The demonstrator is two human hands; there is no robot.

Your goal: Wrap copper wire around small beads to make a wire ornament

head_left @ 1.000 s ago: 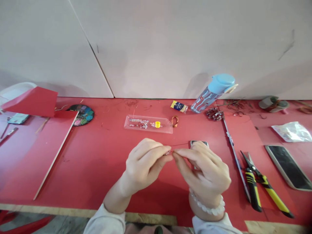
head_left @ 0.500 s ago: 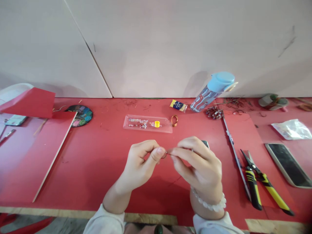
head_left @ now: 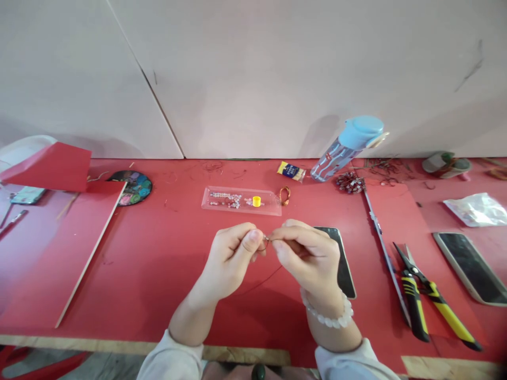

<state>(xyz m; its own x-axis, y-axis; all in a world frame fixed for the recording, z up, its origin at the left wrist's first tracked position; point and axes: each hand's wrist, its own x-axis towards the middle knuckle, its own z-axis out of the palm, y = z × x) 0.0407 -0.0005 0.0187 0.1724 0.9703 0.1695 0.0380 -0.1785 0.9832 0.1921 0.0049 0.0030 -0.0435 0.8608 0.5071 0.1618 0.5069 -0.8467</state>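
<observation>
Your left hand [head_left: 233, 258] and right hand [head_left: 307, 256] met above the middle of the red worktop [head_left: 166, 264], nearer its front edge. Both were pinched shut — thumb and fingertips together — on a tiny wire loop [head_left: 265, 241] held between them; a thin wire tail [head_left: 269, 275] trailed down from it toward the worktop. A white bead bracelet [head_left: 328, 316] sat on your right wrist. Just behind your hands lay a clear bead tray [head_left: 240, 200] with a small copper coil [head_left: 284, 196] at its right end. A dark phone [head_left: 343, 264] lay flat just right of your right hand — the yellow-handled cutters [head_left: 428, 301] lay farther toward the right edge.
</observation>
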